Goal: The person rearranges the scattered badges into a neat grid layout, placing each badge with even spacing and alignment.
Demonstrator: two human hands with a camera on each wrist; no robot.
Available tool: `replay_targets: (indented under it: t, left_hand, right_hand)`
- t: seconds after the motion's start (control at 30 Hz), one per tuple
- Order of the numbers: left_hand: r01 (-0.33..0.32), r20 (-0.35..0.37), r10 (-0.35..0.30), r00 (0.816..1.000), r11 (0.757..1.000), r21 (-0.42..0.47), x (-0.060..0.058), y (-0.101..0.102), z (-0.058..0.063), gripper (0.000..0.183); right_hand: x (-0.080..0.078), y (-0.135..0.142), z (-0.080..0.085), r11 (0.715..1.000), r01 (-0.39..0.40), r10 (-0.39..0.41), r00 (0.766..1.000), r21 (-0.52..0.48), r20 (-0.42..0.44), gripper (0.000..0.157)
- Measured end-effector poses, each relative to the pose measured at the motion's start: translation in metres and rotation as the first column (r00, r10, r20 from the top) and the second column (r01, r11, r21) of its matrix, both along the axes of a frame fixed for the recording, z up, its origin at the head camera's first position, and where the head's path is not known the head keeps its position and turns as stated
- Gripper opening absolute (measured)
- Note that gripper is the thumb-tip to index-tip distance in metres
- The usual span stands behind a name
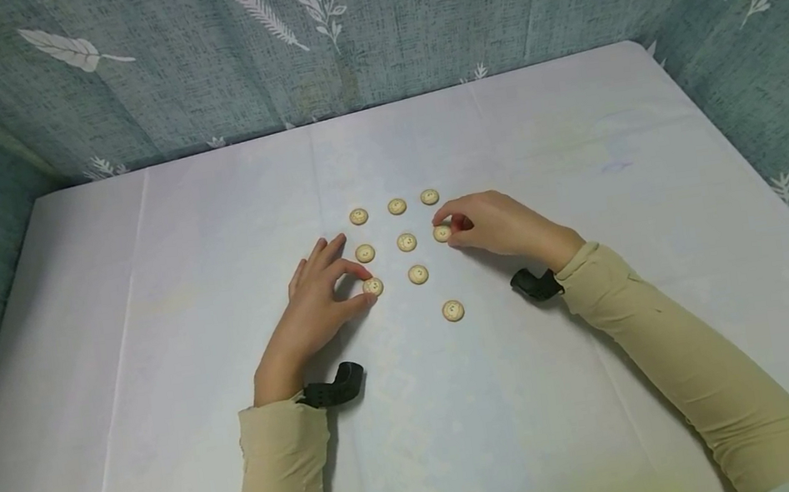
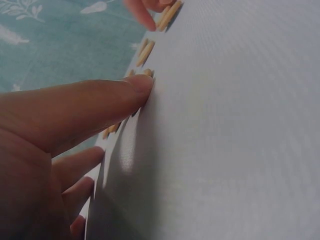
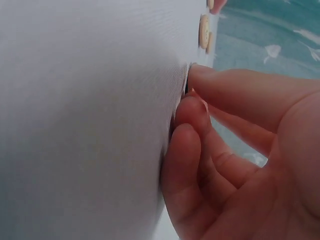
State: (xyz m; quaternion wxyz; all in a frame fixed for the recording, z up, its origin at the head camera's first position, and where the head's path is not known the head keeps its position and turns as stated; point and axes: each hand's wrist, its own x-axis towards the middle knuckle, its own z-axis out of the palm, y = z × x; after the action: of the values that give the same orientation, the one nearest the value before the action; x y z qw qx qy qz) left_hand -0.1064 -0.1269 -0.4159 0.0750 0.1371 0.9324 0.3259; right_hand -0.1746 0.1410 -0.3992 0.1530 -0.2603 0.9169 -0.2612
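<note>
Several round pale wooden buttons lie on the white tabletop in rough rows. With thumb and index finger, my left hand [image 1: 314,308] pinches the near-left button [image 1: 373,287], its other fingers spread out; in the left wrist view the thumb [image 2: 100,100] covers most of that button. Over on the right, my right hand [image 1: 501,224] pinches the button at the right of the middle row [image 1: 442,233], which its fingers hide in the right wrist view. Between the hands are a middle button [image 1: 407,242] and one nearer me [image 1: 418,275].
Behind the hands runs a far row with a left button [image 1: 358,216], a centre button [image 1: 396,206] and a right button [image 1: 429,196]. A lone button [image 1: 452,311] sits nearest me. Green leaf-patterned curtains [image 1: 394,27] border the white table [image 1: 246,485].
</note>
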Motion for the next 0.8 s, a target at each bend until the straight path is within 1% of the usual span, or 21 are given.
replay_targets:
  t: [0.13, 0.2, 0.5, 0.67, 0.8]
  left_hand:
    - [0.001, -0.002, -0.001, 1.0, 1.0, 0.0, 0.0002, -0.0002, -0.0004, 0.02]
    - [0.002, -0.004, -0.002, 1.0, 1.0, -0.001, 0.0002, -0.0005, -0.0008, 0.02]
    - [-0.002, -0.003, 0.002, 1.0, 1.0, -0.002, -0.0003, -0.0015, -0.0026, 0.02]
    - [-0.007, 0.001, 0.007, 1.0, 1.0, -0.005, -0.0001, -0.0017, -0.0015, 0.02]
    - [0.0, -0.001, 0.0, 1.0, 1.0, 0.002, -0.0005, -0.0012, -0.0022, 0.02]
  right_hand:
    - [0.0009, -0.0006, -0.0012, 1.0, -0.023, 0.023, 0.999, 0.005, -0.022, 0.027]
    - [0.0013, -0.001, -0.0016, 1.0, -0.02, 0.021, 0.999, 0.007, -0.026, 0.026]
    - [0.0028, -0.0043, -0.0027, 0.999, 0.037, -0.037, 0.999, 0.015, -0.014, 0.026]
    - [0.0036, -0.005, -0.0011, 0.999, 0.05, -0.05, 0.999, 0.013, -0.012, 0.026]
    - [0.0037, -0.0035, -0.0005, 0.998, 0.061, -0.061, 0.998, 0.009, -0.011, 0.025]
